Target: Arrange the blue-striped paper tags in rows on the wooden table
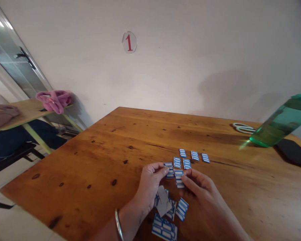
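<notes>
My left hand (152,177) pinches a small white sticker sheet (169,173) printed with blue-framed label boxes. Just to its right, my right hand (198,184) grips another such label sheet (179,180) between thumb and fingers. Beyond the hands lie several like pieces in loose rows, among them a label sheet (187,163) and one farther right (205,158). Below the hands is a messy pile of label sheets (165,227), some turned plain side up (163,204). A single label sheet (182,209) rests slanted beside the pile.
On the wooden table (130,134), a green bottle (278,124) stands at right near a dark phone-like slab (293,152) and a coiled white cable (242,128). At left, another person's arm (2,115) rests on a second table with a pink cloth (55,99).
</notes>
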Available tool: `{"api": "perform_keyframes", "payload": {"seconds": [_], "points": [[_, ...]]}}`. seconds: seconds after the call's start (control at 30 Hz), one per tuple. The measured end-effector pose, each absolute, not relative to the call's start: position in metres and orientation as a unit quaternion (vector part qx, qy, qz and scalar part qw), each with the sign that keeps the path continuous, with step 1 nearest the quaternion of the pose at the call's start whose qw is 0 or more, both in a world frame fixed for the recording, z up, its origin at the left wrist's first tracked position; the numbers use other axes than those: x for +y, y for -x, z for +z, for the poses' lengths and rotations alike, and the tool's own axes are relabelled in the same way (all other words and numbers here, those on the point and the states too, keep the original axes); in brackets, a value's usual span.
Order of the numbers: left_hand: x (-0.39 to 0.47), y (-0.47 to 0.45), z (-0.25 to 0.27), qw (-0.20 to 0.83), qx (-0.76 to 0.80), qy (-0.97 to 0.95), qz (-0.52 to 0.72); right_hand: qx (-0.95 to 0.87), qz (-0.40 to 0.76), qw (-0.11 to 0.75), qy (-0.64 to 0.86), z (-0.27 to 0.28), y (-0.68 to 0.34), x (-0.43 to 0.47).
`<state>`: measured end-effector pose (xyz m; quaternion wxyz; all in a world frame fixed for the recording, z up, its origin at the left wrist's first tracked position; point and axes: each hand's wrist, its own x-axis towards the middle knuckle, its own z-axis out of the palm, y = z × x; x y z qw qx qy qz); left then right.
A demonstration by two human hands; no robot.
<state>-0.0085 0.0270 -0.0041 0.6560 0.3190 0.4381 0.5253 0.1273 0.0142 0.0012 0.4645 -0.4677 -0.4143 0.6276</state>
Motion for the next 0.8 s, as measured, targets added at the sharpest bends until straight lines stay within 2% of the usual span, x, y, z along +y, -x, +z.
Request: {"api": "perform_keyframes", "payload": {"seconds": [0.17, 0.4, 0.8], "points": [[0.028, 0.008, -0.003, 0.659, 0.445, -0.312, 0.52, -0.477, 0.562, 0.472, 0.483, -0.004, -0.133, 0.019], [0.027, 0.008, -0.002, 0.66, 0.443, -0.315, 0.52, -0.487, 0.581, 0.443, 0.479, 0.008, -0.138, 0.017], [0.027, 0.006, -0.002, 0.635, 0.471, -0.349, 0.503, -0.547, 0.494, 0.43, 0.52, -0.004, -0.138, 0.019]]}}
